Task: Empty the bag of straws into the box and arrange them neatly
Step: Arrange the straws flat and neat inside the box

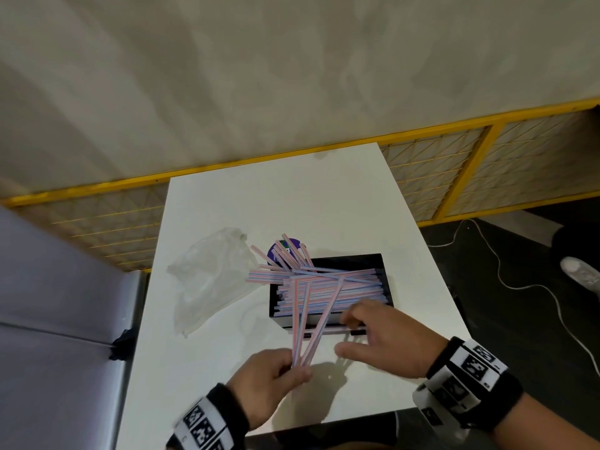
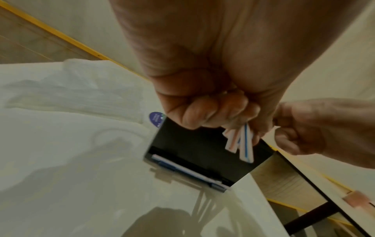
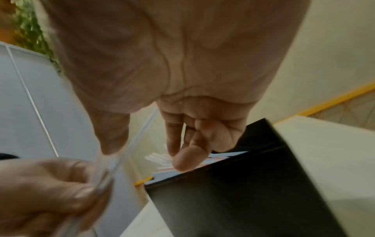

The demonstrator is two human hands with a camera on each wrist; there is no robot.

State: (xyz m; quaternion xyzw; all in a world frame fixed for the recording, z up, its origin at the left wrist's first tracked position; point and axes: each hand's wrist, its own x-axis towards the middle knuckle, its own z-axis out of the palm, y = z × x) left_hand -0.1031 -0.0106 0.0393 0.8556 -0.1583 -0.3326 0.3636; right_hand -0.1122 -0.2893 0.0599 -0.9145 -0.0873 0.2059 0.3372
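Note:
A black box (image 1: 357,259) on the white table (image 1: 292,196) holds a heap of pink-and-blue striped straws (image 1: 341,287); several lie crossed and stick out past its far-left corner. My left hand (image 1: 292,368) pinches the near ends of a few straws (image 1: 311,323) that slant up over the box's front rim; their tips (image 2: 241,142) poke out below the curled fingers (image 2: 213,112). My right hand (image 1: 360,334) hovers at the box's front right, fingers (image 3: 188,157) loosely bent, touching straws at the rim. The empty clear bag (image 1: 211,277) lies left of the box.
A purple round disc (image 1: 276,251) lies behind the box's left corner, partly under straws. A grey padded bench (image 1: 58,303) borders the table's left. Beyond the table stands a yellow mesh fence (image 1: 454,164). A white cable (image 1: 519,284) and a shoe (image 1: 581,274) lie on the dark floor.

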